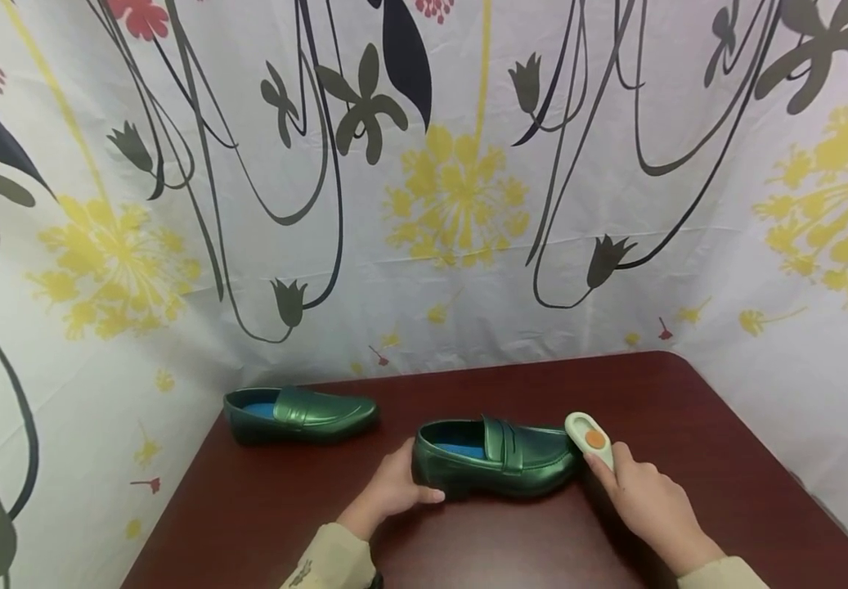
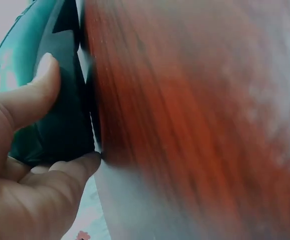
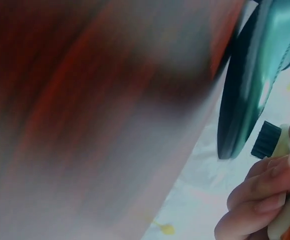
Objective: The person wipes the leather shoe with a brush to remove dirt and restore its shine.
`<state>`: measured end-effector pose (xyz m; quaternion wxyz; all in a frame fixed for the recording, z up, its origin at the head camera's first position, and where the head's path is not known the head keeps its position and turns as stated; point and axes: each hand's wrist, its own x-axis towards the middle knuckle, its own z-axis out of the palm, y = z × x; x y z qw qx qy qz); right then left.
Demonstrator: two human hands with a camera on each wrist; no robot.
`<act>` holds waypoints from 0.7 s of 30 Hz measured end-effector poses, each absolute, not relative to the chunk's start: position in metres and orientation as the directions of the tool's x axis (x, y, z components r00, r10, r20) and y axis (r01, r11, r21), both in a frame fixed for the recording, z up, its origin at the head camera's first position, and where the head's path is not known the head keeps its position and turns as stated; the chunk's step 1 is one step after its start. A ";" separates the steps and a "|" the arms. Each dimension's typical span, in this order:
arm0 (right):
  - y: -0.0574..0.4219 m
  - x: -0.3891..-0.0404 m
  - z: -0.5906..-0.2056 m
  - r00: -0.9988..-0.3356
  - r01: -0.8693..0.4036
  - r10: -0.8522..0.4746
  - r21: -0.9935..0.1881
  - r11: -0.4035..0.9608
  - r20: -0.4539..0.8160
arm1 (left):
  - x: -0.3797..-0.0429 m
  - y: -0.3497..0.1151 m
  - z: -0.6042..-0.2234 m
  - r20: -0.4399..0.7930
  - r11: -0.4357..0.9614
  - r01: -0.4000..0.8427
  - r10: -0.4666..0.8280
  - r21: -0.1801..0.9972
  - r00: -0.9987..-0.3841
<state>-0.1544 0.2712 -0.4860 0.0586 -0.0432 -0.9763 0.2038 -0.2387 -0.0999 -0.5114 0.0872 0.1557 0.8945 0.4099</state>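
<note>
A shiny green loafer (image 1: 534, 458) with a blue insole stands on the table, toe to the right. My left hand (image 1: 397, 483) grips its heel; in the left wrist view the thumb lies along the side of the dark heel (image 2: 65, 105) and the fingers pass behind it. My right hand (image 1: 652, 503) holds a small pale green brush (image 1: 587, 438) with an orange spot on its handle. Short dark bristles (image 3: 267, 140) show in the right wrist view, close beside the loafer's toe (image 3: 239, 130). From the head view, the brush's end overlaps the toe.
The matching green loafer (image 1: 320, 415) rests at the table's back left, its toe also pointing right. Under both shoes is a dark red wooden table (image 1: 306, 507) with a rounded far corner. White cloth (image 1: 460, 319) printed with flowers hangs behind and on both sides.
</note>
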 end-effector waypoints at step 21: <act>0.190 -0.170 -0.469 -0.997 -0.050 -0.015 -0.457 0.888 0.080 | -0.233 -0.095 -0.499 -0.075 0.491 0.130 0.376 0.861 -0.924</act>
